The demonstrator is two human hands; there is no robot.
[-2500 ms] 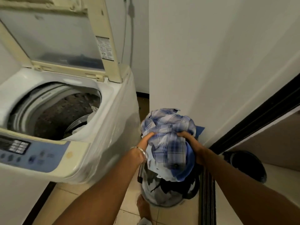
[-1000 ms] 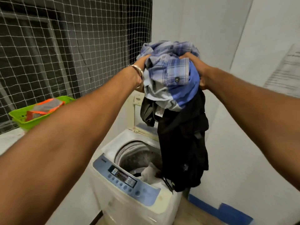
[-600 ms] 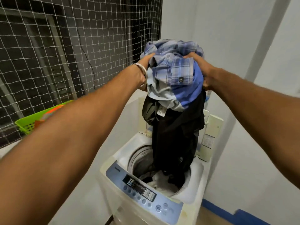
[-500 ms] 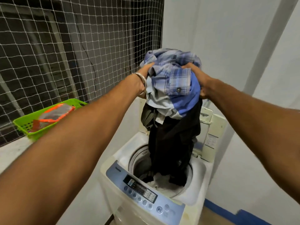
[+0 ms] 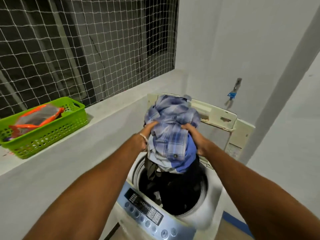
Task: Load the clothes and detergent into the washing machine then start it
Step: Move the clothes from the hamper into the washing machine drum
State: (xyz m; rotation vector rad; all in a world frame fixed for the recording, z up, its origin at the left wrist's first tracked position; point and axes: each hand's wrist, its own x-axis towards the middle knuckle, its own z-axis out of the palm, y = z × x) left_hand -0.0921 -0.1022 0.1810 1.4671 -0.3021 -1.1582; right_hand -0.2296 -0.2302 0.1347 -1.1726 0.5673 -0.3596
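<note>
A bundle of clothes (image 5: 171,134), with a blue plaid shirt on top and dark garments below, hangs over the open drum of the top-loading washing machine (image 5: 200,220). My left hand (image 5: 146,135) grips the bundle's left side and my right hand (image 5: 194,137) grips its right side. The dark lower clothes reach down into the drum (image 5: 174,193). The lid (image 5: 221,118) stands upright behind. A blue control panel (image 5: 147,212) runs along the machine's front edge.
A green plastic basket (image 5: 45,132) holding an orange packet (image 5: 37,116) sits on the white ledge (image 5: 107,115) to the left, below a netted window. White walls close in behind and to the right, with a tap (image 5: 232,94) on the wall.
Both hands have lowered the bundle from chest height toward the machine, so its dark lower part now sinks into the drum. My view has tipped downward.
</note>
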